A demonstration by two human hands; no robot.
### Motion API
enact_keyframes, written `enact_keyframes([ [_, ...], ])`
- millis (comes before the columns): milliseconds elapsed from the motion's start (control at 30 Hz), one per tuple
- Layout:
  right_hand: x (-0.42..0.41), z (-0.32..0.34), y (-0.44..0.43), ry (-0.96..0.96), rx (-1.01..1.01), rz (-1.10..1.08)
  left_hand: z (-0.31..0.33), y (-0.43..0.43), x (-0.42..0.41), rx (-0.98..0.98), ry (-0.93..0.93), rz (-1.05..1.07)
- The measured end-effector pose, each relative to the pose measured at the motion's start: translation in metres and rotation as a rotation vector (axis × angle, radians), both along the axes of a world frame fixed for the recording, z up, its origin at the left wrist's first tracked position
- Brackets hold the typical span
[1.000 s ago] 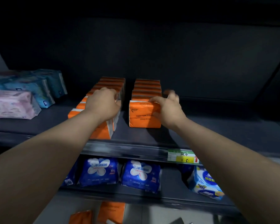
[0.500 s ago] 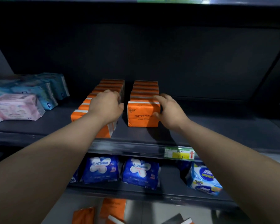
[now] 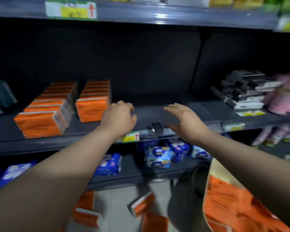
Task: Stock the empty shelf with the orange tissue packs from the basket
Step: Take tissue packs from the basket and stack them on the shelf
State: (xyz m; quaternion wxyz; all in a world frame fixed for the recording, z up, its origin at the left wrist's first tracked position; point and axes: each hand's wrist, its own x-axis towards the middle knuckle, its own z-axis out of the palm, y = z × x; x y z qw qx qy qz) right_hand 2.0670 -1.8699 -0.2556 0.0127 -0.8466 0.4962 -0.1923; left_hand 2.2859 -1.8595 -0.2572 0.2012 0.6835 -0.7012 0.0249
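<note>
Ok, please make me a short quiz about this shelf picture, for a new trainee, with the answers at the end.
1. True or false: the right grip holds an orange pack.
2. How many rows of orange tissue packs stand on the shelf? A one, B two, C four.
3. Fill in: loose orange packs also lie on the ____.
Key: 1 false; 2 B; 3 floor.

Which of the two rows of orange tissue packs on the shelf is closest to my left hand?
The right-hand row: its front end sits just beside your left hand. The other row lies farther left, across a gap.
</note>
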Motion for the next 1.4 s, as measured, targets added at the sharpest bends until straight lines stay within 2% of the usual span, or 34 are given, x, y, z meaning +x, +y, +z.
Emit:
enact_keyframes([
  [300,-0.190,-0.028,0.078,-0.026,0.177,-0.273,-0.037,0.027,-0.173,0.086,-0.005,-0.291],
  [567,-0.304,-0.091,0.113,-0.070,0.369,-0.516,-0.108,0.040,-0.283,0.347,-0.171,-0.472],
  [800,-0.348,-0.133,0.108,-0.188,0.443,-0.624,-0.171,0.029,-0.335,0.658,-0.292,-0.556],
  [1067,-0.368,-0.167,0.091,-0.176,0.509,-0.613,-0.237,0.019,-0.354,0.922,-0.557,-0.650],
  [1133,-0.371,-0.173,0.089,-0.193,0.523,-0.619,-0.244,0.018,-0.354,0.898,-0.697,-0.788],
  [1233,-0.377,-0.181,0.087,-0.228,0.548,-0.639,-0.243,0.013,-0.359,0.950,-0.615,-0.696],
  [1333,-0.383,-0.187,0.086,-0.225,0.570,-0.664,-0.235,0.007,-0.359,0.904,-0.600,-0.681],
  [1400,-0.385,-0.191,0.086,-0.208,0.589,-0.682,-0.229,0.003,-0.357,0.857,-0.504,-0.672],
])
